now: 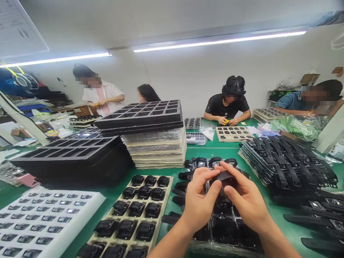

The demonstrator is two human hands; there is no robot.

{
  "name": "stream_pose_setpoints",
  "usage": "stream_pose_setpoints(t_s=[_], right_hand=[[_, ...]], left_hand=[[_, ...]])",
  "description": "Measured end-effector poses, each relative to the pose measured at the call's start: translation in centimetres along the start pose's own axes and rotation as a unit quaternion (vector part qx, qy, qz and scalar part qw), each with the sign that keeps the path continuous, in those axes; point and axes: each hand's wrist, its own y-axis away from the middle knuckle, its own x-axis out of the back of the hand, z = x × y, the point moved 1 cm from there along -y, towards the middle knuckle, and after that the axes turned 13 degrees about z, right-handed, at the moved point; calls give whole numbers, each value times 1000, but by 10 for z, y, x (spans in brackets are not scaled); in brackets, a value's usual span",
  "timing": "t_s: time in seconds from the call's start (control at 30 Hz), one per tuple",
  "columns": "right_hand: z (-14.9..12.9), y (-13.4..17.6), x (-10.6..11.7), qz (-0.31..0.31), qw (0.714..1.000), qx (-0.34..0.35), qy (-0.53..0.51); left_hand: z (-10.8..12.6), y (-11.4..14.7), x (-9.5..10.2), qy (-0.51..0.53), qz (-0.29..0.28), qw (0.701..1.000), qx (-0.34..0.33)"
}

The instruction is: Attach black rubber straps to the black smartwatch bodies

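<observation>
A black watch with a strap [225,175] is held up between my two hands, partly covered by the fingers. My left hand [200,200] closes on its left side, thumb and fingertips pressed against it. On the other side my right hand [245,197] curls around it, the index finger reaching over the top. Directly beneath lies a clear plastic tray [215,248] of black watches, their straps sticking out to the left. Left of my hands, a beige tray [158,229] holds rows of black watches with curled straps.
At the left lies a white foam tray [92,201] of small watch bodies. Black compartment trays [80,168] and a tall stack of beige trays [158,150] rise behind. Strapped watches [285,161] are piled on trays at the right. Several co-workers [227,104] sit or stand across the green table.
</observation>
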Motion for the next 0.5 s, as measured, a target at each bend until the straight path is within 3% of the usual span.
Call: stream_pose_setpoints(t_s=[0.17,0.33,0.4,0.5], right_hand=[[0,-6,3,37,992,-100,-68],[-3,-10,3,-12,973,-195,-126],[-4,-11,3,-35,969,-213,-124],[-6,-13,5,-36,975,-204,-86]], left_hand=[[6,-9,10,-83,-106,984,-114],[10,-21,16,-118,-121,965,-201],[12,-22,16,-139,-117,945,-273],[14,-20,15,-207,-108,886,-400]])
